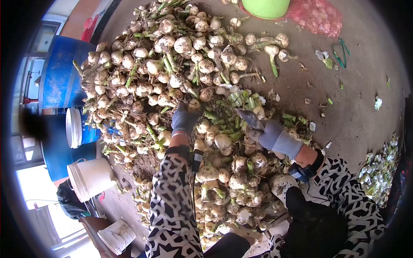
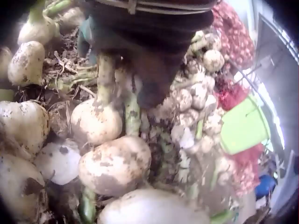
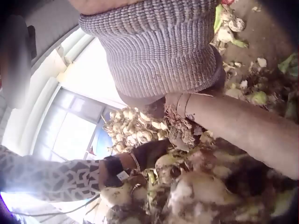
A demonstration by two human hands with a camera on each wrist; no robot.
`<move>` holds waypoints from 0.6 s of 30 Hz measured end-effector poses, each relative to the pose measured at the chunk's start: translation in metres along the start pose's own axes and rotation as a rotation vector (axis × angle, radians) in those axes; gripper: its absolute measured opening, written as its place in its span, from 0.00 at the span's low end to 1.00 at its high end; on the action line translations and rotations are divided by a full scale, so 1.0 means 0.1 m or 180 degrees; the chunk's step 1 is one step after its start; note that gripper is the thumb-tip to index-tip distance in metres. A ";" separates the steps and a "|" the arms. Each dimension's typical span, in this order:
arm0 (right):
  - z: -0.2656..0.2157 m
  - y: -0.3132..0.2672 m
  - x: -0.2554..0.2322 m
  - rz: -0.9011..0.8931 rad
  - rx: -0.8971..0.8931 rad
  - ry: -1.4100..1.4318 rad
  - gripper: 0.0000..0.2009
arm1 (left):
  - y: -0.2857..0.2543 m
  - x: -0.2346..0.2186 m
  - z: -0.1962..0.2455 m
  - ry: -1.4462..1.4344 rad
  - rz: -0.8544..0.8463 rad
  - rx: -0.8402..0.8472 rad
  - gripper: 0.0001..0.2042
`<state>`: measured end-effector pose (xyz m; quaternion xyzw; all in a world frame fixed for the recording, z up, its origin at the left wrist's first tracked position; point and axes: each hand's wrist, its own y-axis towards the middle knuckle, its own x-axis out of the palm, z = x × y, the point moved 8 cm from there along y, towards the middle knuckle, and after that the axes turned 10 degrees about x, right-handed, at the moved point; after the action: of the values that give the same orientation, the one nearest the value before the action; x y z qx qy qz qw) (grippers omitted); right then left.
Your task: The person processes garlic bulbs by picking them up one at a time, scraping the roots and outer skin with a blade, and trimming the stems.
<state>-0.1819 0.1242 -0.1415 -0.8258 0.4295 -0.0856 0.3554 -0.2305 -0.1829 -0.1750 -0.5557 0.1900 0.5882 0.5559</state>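
Among soil-covered white bulbs, my gloved left hand has its fingers at a round bulb, which it appears to grip. The left wrist view shows that hand dark and blurred above stalked bulbs; its grip is partly hidden there. My gloved right hand grips a tool whose dark blade points toward the left hand, over cut green stalks. In the right wrist view, the tool's thick wooden handle extends from beneath the glove cuff, and the fingers are mostly hidden.
A large heap of stalked bulbs spreads ahead and left; more bulbs lie near my legs. Blue barrels and white buckets stand left. A green tub, red net sack and leaf scraps lie beyond and right.
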 end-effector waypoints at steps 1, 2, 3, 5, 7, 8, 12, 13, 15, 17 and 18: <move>-0.14 -0.05 -0.08 0.0253 -0.0373 -0.0036 0.14 | -0.08 -0.04 0.03 -0.0503 0.0276 0.0314 0.33; -0.13 0.05 -0.10 0.0472 -0.0722 -0.0294 0.11 | -0.29 -0.18 0.32 -0.1384 0.0447 0.0672 0.27; -0.20 0.05 -0.15 0.0467 -0.0731 -0.0284 0.11 | -0.38 -0.24 0.32 -0.1371 0.0453 0.0671 0.27; -0.73 -0.25 -0.27 0.1135 -0.1837 -0.1450 0.09 | -0.64 -0.38 0.57 -0.3696 0.0189 0.1770 0.26; -1.06 -0.40 -0.28 0.1114 -0.2016 -0.1928 0.05 | -1.12 -0.59 0.95 -0.2643 0.0289 0.2423 0.29; -1.19 -0.45 -0.24 0.1198 -0.2084 -0.2346 0.05 | -1.31 -0.62 1.05 -0.2387 0.0294 0.2397 0.32; -1.25 -0.63 -0.12 0.1282 -0.2249 -0.2949 0.09 | -1.69 -0.68 1.36 -0.2491 0.0448 0.2450 0.39; -1.21 -0.64 -0.10 0.1134 -0.2066 -0.3085 0.13 | -1.75 -0.57 1.29 -0.4318 0.0011 0.1516 0.41; -1.15 -0.70 -0.14 0.1229 -0.2058 -0.2972 0.13 | -1.79 -0.53 1.24 -0.4548 0.0005 0.1721 0.43; -1.11 -0.74 -0.15 0.1237 -0.2059 -0.2960 0.14 | -1.94 -0.43 1.26 -0.4028 0.0026 0.1842 0.47; -1.07 -0.73 -0.15 0.1244 -0.2044 -0.2955 0.14 | -2.03 -0.33 1.29 -0.4375 -0.0154 0.1315 0.53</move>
<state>-0.1915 0.1082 -0.0118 -0.7487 0.3776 0.4853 0.2477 -0.1196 -0.0257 -0.0261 0.0529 -0.1080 0.7447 0.6565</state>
